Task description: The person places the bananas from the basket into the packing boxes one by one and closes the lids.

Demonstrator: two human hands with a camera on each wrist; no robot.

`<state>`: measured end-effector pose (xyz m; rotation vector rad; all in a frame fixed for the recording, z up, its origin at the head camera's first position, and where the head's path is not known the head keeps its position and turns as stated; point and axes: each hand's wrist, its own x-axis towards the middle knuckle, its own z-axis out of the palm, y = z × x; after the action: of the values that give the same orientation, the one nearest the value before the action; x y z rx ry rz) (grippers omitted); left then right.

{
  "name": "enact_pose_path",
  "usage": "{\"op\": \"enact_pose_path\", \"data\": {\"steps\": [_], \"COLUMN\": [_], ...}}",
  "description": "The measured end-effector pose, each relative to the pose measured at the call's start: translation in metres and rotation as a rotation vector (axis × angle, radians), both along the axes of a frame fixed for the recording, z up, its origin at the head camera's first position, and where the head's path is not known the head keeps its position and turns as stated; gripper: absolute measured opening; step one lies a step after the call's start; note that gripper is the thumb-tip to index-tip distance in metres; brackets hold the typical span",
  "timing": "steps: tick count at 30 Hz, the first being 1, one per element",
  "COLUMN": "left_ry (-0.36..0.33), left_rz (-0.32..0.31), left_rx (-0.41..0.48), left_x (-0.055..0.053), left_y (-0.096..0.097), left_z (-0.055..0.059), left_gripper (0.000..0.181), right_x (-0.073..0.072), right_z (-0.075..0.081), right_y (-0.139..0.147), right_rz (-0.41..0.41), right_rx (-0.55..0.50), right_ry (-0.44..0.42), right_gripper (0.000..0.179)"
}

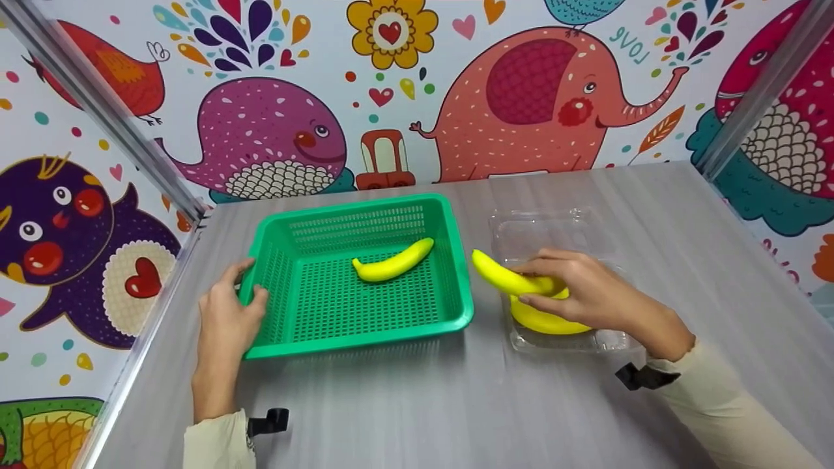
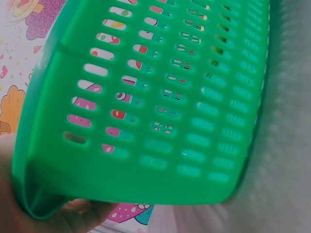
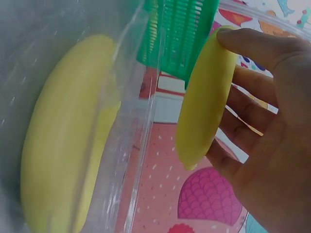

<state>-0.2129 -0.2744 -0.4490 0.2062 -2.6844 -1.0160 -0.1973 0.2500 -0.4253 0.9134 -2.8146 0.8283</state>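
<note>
Between thumb and fingers my right hand [image 1: 573,286] pinches a yellow banana [image 1: 505,277], raised over a clear plastic box [image 1: 521,342]. A second banana [image 1: 547,319] lies in that box, partly hidden by the hand; the right wrist view shows it large [image 3: 63,136] behind the clear wall. My left hand [image 1: 228,312] grips the left rim of a green plastic basket [image 1: 358,348], thumb on the inner side and fingers outside. Another banana [image 1: 394,262] rests on the basket's perforated floor, toward its right side. In the left wrist view the basket's slotted wall [image 2: 146,184] covers most of the hand.
The clear box's lid [image 1: 547,231] is folded back toward the rear wall. Cartoon-printed panels [image 1: 391,98] stand behind and beside the grey table [image 1: 391,410]. Metal posts [image 1: 117,98] rise at the back corners.
</note>
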Motion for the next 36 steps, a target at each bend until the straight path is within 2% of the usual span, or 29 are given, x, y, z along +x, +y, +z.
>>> {"op": "enact_pose_path", "data": {"steps": [5, 10, 17, 25, 28, 36], "left_ry": [0.040, 0.020, 0.003, -0.024, -0.018, 0.053], "left_rz": [0.001, -0.001, 0.005, 0.002, 0.002, 0.000], "left_rx": [-0.021, -0.008, -0.017, -0.001, -0.002, 0.000], "left_x": [0.001, 0.000, -0.001, 0.000, 0.000, 0.001], "left_y": [0.001, 0.002, 0.001, 0.002, 0.002, 0.001], "left_z": [-0.001, 0.000, 0.001, 0.002, 0.002, -0.001], "left_gripper": [0.052, 0.053, 0.053, 0.054, 0.054, 0.051], "right_x": [0.001, 0.002, 0.002, 0.007, 0.007, 0.006], "right_z": [-0.001, -0.006, -0.013, -0.016, -0.017, -0.022], "right_y": [0.012, 0.023, 0.034, 0.045, 0.050, 0.057], "right_rz": [-0.042, -0.049, -0.062, -0.120, -0.132, -0.112], "right_rx": [-0.027, -0.028, 0.014, 0.042, 0.050, 0.102], "right_ry": [-0.053, -0.064, -0.068, -0.082, -0.083, -0.068], "right_gripper": [0.047, 0.049, 0.042, 0.042, 0.041, 0.041]}}
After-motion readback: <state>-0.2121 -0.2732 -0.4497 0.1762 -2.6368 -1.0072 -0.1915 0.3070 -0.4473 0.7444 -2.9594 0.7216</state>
